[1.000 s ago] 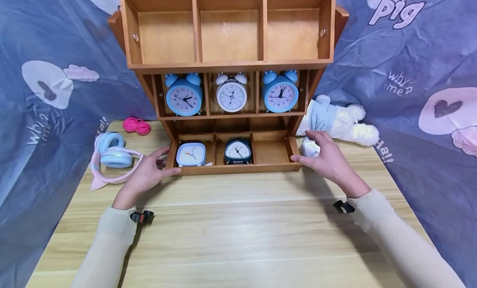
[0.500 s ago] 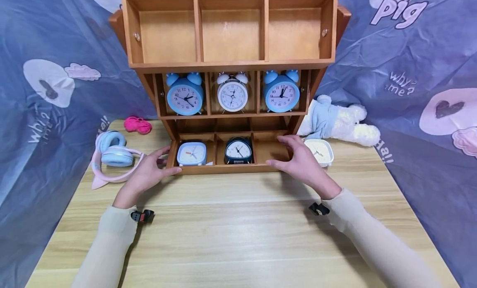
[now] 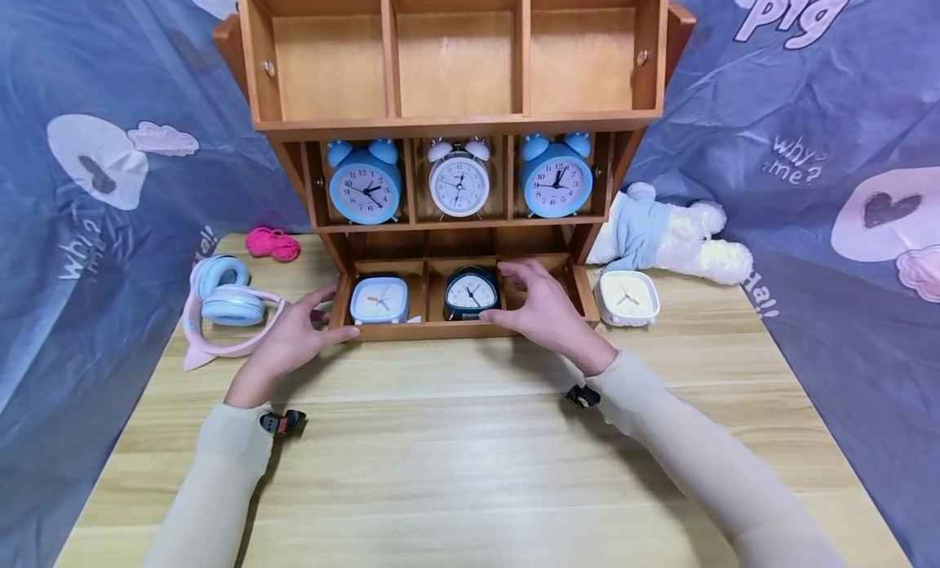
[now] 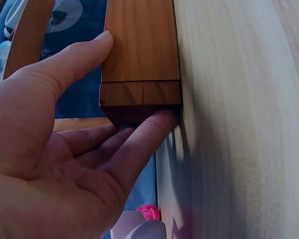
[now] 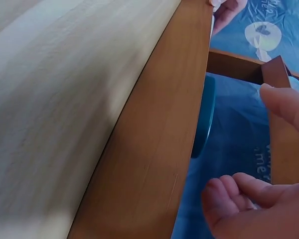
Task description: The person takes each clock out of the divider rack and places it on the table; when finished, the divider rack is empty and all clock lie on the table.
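Note:
A wooden shelf stands at the back of the table. My left hand holds its lower left corner, the thumb on the front board's upper edge and the fingers against the end, as the left wrist view shows. My right hand reaches over the lower right compartment, thumb and fingers spread apart and nothing between them. Its fingertips come close to a dark teal alarm clock in the lower middle compartment. In the lower left compartment sits a light blue square clock. To the shelf's right a white square clock rests on the table.
Two blue twin-bell clocks and a white one fill the middle row. Blue and pink headphones and pink yarn lie left. A white plush toy lies behind the white square clock.
My right hand has moved left from beside the white square clock, across the lower right compartment toward the dark teal clock. The white square clock is uncovered. My left hand has stayed at the corner.

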`<move>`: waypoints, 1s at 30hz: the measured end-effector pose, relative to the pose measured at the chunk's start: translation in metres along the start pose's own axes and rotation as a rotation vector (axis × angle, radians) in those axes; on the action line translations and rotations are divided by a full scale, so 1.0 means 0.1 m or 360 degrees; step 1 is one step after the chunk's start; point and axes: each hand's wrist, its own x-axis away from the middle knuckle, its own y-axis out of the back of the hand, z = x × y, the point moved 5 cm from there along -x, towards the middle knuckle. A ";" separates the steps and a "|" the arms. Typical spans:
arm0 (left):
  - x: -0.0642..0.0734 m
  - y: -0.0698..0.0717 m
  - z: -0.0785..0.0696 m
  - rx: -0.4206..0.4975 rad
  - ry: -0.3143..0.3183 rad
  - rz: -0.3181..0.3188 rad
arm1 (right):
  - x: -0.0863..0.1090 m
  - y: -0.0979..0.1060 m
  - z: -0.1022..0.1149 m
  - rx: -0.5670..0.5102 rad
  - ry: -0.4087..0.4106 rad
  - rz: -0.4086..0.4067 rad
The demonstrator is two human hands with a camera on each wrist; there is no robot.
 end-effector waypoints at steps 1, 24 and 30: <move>-0.01 0.00 0.00 -0.0003 -0.0002 -0.0002 | -0.02 -0.01 0.01 0.0014 0.0005 -0.0002; -0.01 -0.01 0.01 0.0013 0.0011 -0.0006 | -0.27 -0.33 0.19 0.0280 -0.0082 -0.0023; 0.00 -0.01 0.00 0.0009 0.0014 -0.0009 | -0.30 -0.39 0.24 0.0346 -0.0101 -0.0016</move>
